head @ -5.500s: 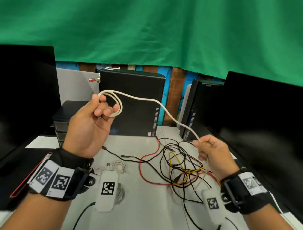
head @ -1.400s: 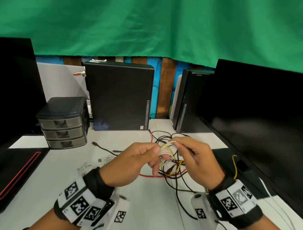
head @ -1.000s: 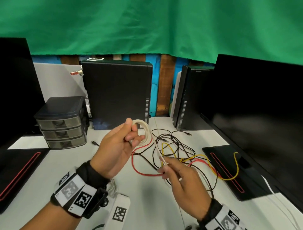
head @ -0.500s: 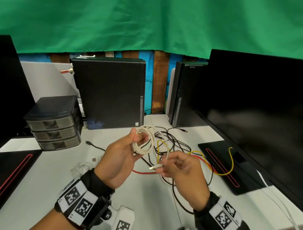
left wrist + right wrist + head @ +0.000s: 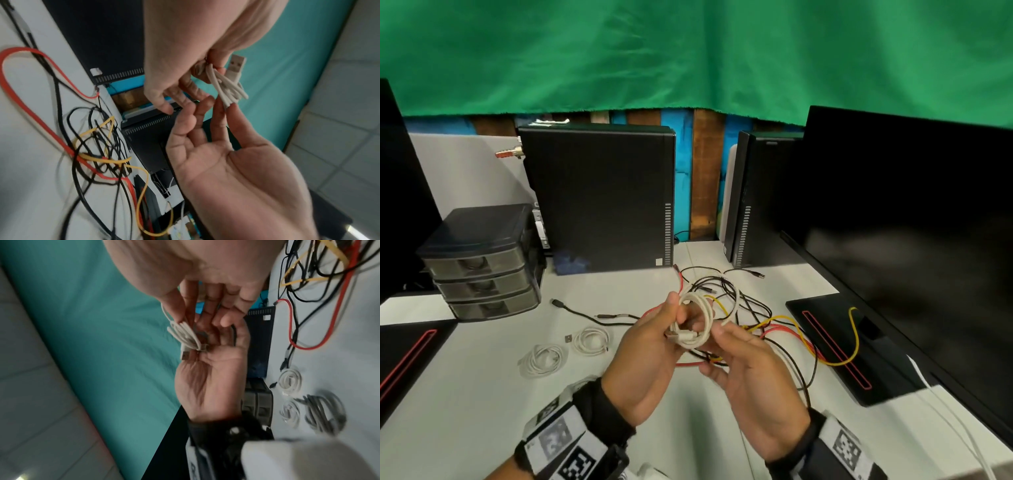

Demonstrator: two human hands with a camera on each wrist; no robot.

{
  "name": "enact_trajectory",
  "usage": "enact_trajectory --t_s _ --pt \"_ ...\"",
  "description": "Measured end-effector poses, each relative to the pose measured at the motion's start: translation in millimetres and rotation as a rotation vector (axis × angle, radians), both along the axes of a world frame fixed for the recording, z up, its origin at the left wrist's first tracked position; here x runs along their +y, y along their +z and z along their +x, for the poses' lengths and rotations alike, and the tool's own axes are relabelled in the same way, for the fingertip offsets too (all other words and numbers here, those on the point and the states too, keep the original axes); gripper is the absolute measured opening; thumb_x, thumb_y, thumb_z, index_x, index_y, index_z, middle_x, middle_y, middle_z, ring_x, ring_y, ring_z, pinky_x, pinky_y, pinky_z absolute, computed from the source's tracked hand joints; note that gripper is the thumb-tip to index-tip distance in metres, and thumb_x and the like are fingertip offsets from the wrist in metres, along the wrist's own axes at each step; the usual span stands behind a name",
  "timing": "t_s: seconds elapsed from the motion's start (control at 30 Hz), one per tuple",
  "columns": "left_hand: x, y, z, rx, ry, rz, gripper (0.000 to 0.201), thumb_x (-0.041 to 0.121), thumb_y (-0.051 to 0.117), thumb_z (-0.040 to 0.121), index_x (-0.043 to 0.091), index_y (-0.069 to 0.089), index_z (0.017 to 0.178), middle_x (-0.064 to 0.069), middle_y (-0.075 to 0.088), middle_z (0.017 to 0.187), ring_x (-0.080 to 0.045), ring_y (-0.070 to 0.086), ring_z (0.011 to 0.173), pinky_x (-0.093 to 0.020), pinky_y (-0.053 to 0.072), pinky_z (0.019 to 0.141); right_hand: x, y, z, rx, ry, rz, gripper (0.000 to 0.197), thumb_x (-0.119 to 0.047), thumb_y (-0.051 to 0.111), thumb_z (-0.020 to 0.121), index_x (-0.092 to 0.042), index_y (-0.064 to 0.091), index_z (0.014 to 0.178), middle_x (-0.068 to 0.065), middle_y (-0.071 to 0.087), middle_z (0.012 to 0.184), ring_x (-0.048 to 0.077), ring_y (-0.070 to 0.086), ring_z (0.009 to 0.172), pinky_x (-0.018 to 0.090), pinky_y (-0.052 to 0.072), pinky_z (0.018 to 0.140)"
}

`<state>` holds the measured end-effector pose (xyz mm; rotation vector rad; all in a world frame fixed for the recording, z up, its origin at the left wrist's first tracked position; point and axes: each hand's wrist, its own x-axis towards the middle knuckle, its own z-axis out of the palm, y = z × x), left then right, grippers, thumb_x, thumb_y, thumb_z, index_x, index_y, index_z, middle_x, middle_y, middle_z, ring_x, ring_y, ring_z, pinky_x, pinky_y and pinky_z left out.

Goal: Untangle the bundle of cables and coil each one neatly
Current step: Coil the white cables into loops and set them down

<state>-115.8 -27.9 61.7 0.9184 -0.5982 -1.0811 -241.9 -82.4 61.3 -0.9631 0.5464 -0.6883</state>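
A white USB cable (image 5: 697, 317) is wound into a small coil and held up over the table. My left hand (image 5: 678, 325) pinches the coil and its USB plug (image 5: 236, 65) between thumb and fingers. My right hand (image 5: 717, 337) lies palm up beside it, and its straight fingertips (image 5: 229, 108) touch the coil's loops (image 5: 183, 332). The tangle (image 5: 756, 325) of black, red and yellow cables lies on the white table beneath and behind the hands. Two coiled white cables (image 5: 590, 341) (image 5: 542, 359) lie to the left, and a dark coil (image 5: 324, 413) lies near them.
A grey drawer unit (image 5: 482, 263) stands at the left. A black PC tower (image 5: 599, 198) and a second tower (image 5: 760, 202) stand at the back. A large monitor (image 5: 911, 240) fills the right, and its stand base (image 5: 835, 370) lies under a yellow loop.
My right hand has brought the loose plug end up to the coil and let it go. The left hand now holds the plug together with the loops. Both hands have come together.
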Motion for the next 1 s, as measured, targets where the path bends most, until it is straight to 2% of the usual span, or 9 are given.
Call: enact_trajectory --t_s 0.07,0.17,0.3,0.4,0.47,0.57,0.73,0.87,1.0 --pt "0 0 -2 -0.056 0.028 -0.027 0.054 0.036 0.039 0.101 -0.015 0.056 0.101 -0.018 0.070 0.115 -0.028 0.067 0.112 -0.044 0.044 0.106 3 -2 1 0.039 0.029 0.023 0.033 -0.030 0.056 0.088 -0.011 0.076 0.106 0.009 0.071 0.111 0.013 0.060 0.096 0.032 0.045 0.079" --pt "5 10 0 -0.066 -0.057 -0.039 0.046 0.035 0.039 0.099 0.005 0.074 0.089 -0.018 0.071 0.118 -0.030 0.065 0.117 -0.039 0.051 0.099 4 1 -2 0.019 0.083 0.092 0.043 -0.031 0.052 0.087 -0.005 0.072 0.116 0.007 0.071 0.110 0.013 0.062 0.093 0.033 0.047 0.079" --pt "9 11 13 -0.081 -0.202 -0.037 0.053 0.034 0.040 0.101 -0.016 0.045 0.118 -0.020 0.069 0.122 -0.032 0.065 0.117 -0.040 0.056 0.094 0 3 -5 -0.006 0.189 0.148 0.040 -0.029 0.060 0.087 -0.003 0.071 0.115 0.015 0.067 0.108 0.022 0.062 0.092 0.035 0.048 0.074" --pt "10 10 21 -0.153 -0.321 -0.033 0.044 0.038 0.043 0.100 -0.003 0.059 0.106 -0.023 0.064 0.129 -0.037 0.059 0.124 -0.051 0.043 0.104 -8 4 -7 -0.003 0.340 0.222 0.036 -0.028 0.060 0.085 -0.004 0.071 0.108 0.015 0.064 0.098 0.024 0.062 0.081 0.035 0.047 0.069" --pt "11 9 23 -0.162 -0.375 -0.038 0.035 0.039 0.047 0.098 0.008 0.056 0.082 -0.031 0.065 0.115 -0.032 0.064 0.112 -0.046 0.047 0.086 -12 4 -8 0.022 0.388 0.229 0.028 -0.023 0.058 0.087 -0.004 0.073 0.101 0.012 0.064 0.093 0.024 0.060 0.077 0.035 0.046 0.067" --pt "10 4 22 -0.164 -0.421 -0.040 0.037 0.040 0.051 0.098 0.009 0.043 0.080 -0.024 0.069 0.101 -0.030 0.061 0.097 -0.032 0.047 0.058 -11 1 -7 0.043 0.413 0.227 0.022 -0.024 0.064 0.080 -0.007 0.071 0.093 0.012 0.064 0.088 0.026 0.060 0.075 0.034 0.046 0.065" --pt "6 2 22 -0.159 -0.254 0.011 0.042 0.037 0.053 0.096 -0.004 0.051 0.089 -0.022 0.065 0.103 -0.032 0.055 0.095 -0.032 0.047 0.078 -9 1 -6 0.105 0.277 0.179 0.030 -0.029 0.061 0.083 -0.006 0.077 0.095 0.015 0.067 0.091 0.023 0.063 0.070 0.031 0.047 0.061" --pt "3 7 20 -0.053 -0.121 0.038 0.035 0.029 0.046 0.099 0.007 0.048 0.073 -0.013 0.068 0.084 -0.022 0.068 0.081 -0.025 0.055 0.067 -4 -9 -5 0.182 -0.126 -0.224 0.008 -0.016 0.073 0.083 -0.013 0.073 0.090 0.010 0.070 0.086 0.022 0.064 0.071 0.027 0.049 0.058" --pt "1 6 17 -0.067 -0.055 0.032 0.035 0.026 0.044 0.102 0.006 0.049 0.073 -0.011 0.069 0.083 -0.021 0.069 0.081 -0.022 0.055 0.067 1 -20 -8 0.253 -0.528 -1.115 0.037 -0.022 0.069 0.086 -0.016 0.061 0.122 -0.005 0.062 0.114 0.019 0.061 0.106 0.027 0.052 0.080"
